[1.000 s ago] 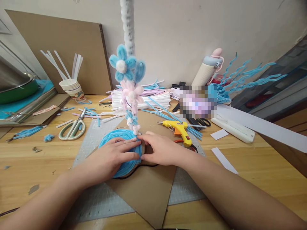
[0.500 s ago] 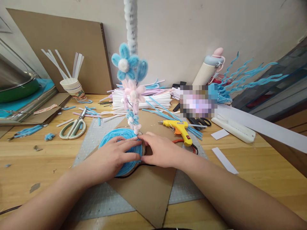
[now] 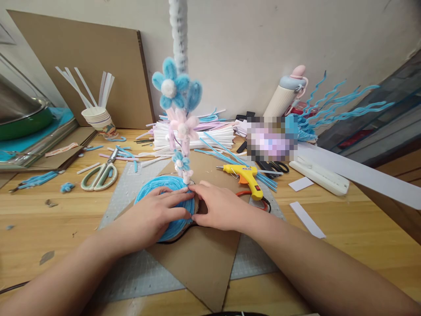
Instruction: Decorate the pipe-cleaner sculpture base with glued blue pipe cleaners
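Observation:
A round base point(image 3: 149, 188) covered in coiled blue pipe cleaner lies on brown cardboard point(image 3: 197, 259). From its back edge rises a white fuzzy stem point(image 3: 179, 37) bearing a large blue flower point(image 3: 169, 85), a pink flower point(image 3: 183, 128) and a small blue flower point(image 3: 180, 161). My left hand point(image 3: 158, 215) rests on top of the base, fingers stretched out flat. Curled against the base's right edge, my right hand point(image 3: 219, 206) has its thumb and fingers pressed to the rim; its fingertips are partly hidden. The two hands' fingertips meet near the stem's foot.
A yellow glue gun point(image 3: 248, 177) lies right of the hands, its cable beside it. Scissors point(image 3: 100, 173), a stack of paper cups point(image 3: 98, 120) and loose pipe cleaners point(image 3: 210, 136) are around the back and left. A bottle point(image 3: 284, 96) leans at the wall; a cutting mat point(image 3: 138, 276) lies underneath.

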The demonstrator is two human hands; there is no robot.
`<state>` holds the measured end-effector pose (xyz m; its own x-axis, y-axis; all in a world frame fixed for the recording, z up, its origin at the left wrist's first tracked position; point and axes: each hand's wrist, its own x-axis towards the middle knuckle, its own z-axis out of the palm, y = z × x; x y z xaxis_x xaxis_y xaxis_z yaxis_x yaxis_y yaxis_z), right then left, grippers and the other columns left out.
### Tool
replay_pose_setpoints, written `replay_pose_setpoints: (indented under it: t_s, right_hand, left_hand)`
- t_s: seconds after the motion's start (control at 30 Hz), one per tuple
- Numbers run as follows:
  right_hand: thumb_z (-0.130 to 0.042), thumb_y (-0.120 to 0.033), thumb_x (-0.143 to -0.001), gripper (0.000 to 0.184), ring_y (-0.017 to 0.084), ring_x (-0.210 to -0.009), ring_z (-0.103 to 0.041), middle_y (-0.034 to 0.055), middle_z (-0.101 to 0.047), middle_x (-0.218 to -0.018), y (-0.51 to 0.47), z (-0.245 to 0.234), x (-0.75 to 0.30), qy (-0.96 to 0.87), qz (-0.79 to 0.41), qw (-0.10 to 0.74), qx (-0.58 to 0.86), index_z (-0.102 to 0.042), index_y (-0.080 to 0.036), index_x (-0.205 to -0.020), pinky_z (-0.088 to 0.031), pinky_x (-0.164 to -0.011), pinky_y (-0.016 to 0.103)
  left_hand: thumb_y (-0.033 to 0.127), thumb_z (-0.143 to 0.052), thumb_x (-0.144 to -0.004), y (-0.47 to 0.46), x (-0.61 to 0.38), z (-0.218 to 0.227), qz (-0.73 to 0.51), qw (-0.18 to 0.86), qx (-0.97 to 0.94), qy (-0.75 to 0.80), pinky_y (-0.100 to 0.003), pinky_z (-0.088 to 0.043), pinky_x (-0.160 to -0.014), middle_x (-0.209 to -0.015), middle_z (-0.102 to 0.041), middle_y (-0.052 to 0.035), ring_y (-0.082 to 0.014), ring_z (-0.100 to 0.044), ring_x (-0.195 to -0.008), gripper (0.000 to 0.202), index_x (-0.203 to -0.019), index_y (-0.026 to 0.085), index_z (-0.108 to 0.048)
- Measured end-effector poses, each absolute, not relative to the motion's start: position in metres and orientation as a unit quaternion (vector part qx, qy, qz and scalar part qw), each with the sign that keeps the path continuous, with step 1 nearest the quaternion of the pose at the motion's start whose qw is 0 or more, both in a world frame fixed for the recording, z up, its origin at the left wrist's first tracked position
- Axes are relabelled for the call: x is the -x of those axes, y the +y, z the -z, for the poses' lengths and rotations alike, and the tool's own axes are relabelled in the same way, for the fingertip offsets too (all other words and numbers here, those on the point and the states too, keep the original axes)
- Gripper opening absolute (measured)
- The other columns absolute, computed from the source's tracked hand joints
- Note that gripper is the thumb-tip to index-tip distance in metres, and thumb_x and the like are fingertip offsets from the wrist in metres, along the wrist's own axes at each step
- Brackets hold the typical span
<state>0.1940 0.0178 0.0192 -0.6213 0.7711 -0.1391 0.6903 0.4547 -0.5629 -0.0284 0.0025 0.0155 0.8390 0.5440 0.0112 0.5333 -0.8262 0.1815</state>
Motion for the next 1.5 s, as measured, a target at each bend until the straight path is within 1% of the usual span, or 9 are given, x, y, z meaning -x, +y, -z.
replay_pose_setpoints:
  t_s: [0.13,0.23,0.33,0.47,0.7,0.83,1.0,1.27,1.5]
  right_hand:
    - [-0.062,-0.036,-0.075,0.055,0.025,-0.096,-0.059,0.0091,-0.059,-0.110,0.0176,-0.0194,-0.1939,-0.850,-0.298,0.070,0.427,-0.052,-0.018,-0.127,-0.046,-0.077,0.037]
    - [-0.062,-0.035,-0.075,0.057,0.026,-0.099,-0.058,0.0101,-0.059,-0.111,0.0177,-0.0190,-0.1943,-0.851,-0.300,0.074,0.425,-0.052,-0.018,-0.128,-0.046,-0.079,0.039]
    - [-0.062,-0.035,-0.075,0.056,0.027,-0.099,-0.059,0.0098,-0.059,-0.110,0.0180,-0.0183,-0.1946,-0.850,-0.303,0.075,0.424,-0.052,-0.018,-0.128,-0.046,-0.079,0.039]
    - [-0.062,-0.035,-0.075,0.057,0.027,-0.102,-0.058,0.0101,-0.059,-0.113,0.0178,-0.0173,-0.1944,-0.849,-0.305,0.080,0.424,-0.051,-0.019,-0.129,-0.046,-0.082,0.039]
    - [-0.061,-0.035,-0.075,0.058,0.028,-0.102,-0.059,0.0114,-0.059,-0.115,0.0162,-0.0175,-0.1942,-0.851,-0.299,0.077,0.425,-0.050,-0.017,-0.130,-0.047,-0.081,0.041]
    - [-0.060,-0.035,-0.075,0.058,0.028,-0.099,-0.060,0.0105,-0.059,-0.111,0.0168,-0.0181,-0.1944,-0.853,-0.294,0.071,0.425,-0.050,-0.018,-0.129,-0.047,-0.078,0.040]
    - [-0.060,-0.034,-0.075,0.056,0.027,-0.098,-0.060,0.0107,-0.059,-0.112,0.0166,-0.0192,-0.1940,-0.853,-0.293,0.066,0.427,-0.050,-0.018,-0.128,-0.046,-0.077,0.039]
    - [-0.060,-0.035,-0.076,0.060,0.028,-0.102,-0.059,0.0110,-0.059,-0.114,0.0169,-0.0179,-0.1940,-0.854,-0.291,0.070,0.427,-0.048,-0.018,-0.132,-0.046,-0.081,0.040]
    - [-0.064,-0.038,-0.074,0.068,0.029,-0.108,-0.057,0.0112,-0.056,-0.125,0.0169,-0.0125,-0.1974,-0.842,-0.299,0.092,0.439,-0.042,-0.020,-0.136,-0.045,-0.086,0.043]
  left_hand:
    - [0.002,-0.038,-0.080,0.0039,0.0272,-0.0180,-0.048,0.110,-0.950,0.289,-0.045,-0.039,-0.102,-0.145,-0.048,-0.0033,-0.0224,-0.047,-0.130,0.041,-0.108,0.025,-0.057]
    - [0.006,-0.037,-0.086,0.0045,0.0261,-0.0192,-0.062,0.121,-0.947,0.292,-0.042,-0.040,-0.102,-0.142,-0.051,-0.0053,-0.0209,-0.051,-0.127,0.034,-0.109,0.023,-0.055]
    - [0.003,-0.036,-0.084,0.0045,0.0260,-0.0185,-0.075,0.126,-0.945,0.294,-0.040,-0.041,-0.101,-0.142,-0.051,-0.0052,-0.0197,-0.051,-0.126,0.043,-0.119,0.024,-0.052]
    - [0.001,-0.039,-0.080,0.0040,0.0274,-0.0159,-0.071,0.111,-0.951,0.280,-0.038,-0.041,-0.102,-0.143,-0.050,-0.0012,-0.0194,-0.048,-0.129,0.055,-0.126,0.029,-0.053]
    - [0.002,-0.039,-0.081,0.0028,0.0269,-0.0149,-0.070,0.097,-0.950,0.289,-0.039,-0.038,-0.107,-0.143,-0.050,-0.0003,-0.0193,-0.049,-0.129,0.055,-0.127,0.028,-0.054]
    - [0.002,-0.037,-0.082,0.0027,0.0267,-0.0149,-0.070,0.105,-0.946,0.299,-0.041,-0.039,-0.105,-0.143,-0.050,-0.0029,-0.0198,-0.049,-0.128,0.052,-0.126,0.025,-0.051]
    - [0.003,-0.039,-0.082,0.0033,0.0263,-0.0142,-0.056,0.094,-0.949,0.295,-0.041,-0.039,-0.104,-0.144,-0.048,-0.0026,-0.0202,-0.049,-0.129,0.059,-0.135,0.027,-0.044]
    - [0.007,-0.042,-0.083,0.0010,0.0252,-0.0116,-0.067,0.072,-0.950,0.297,-0.039,-0.039,-0.105,-0.143,-0.049,-0.0022,-0.0210,-0.050,-0.127,0.055,-0.134,0.027,-0.049]
    - [0.007,-0.042,-0.083,0.0004,0.0254,-0.0131,-0.068,0.080,-0.948,0.300,-0.039,-0.039,-0.106,-0.143,-0.050,-0.0015,-0.0208,-0.051,-0.127,0.054,-0.132,0.026,-0.051]
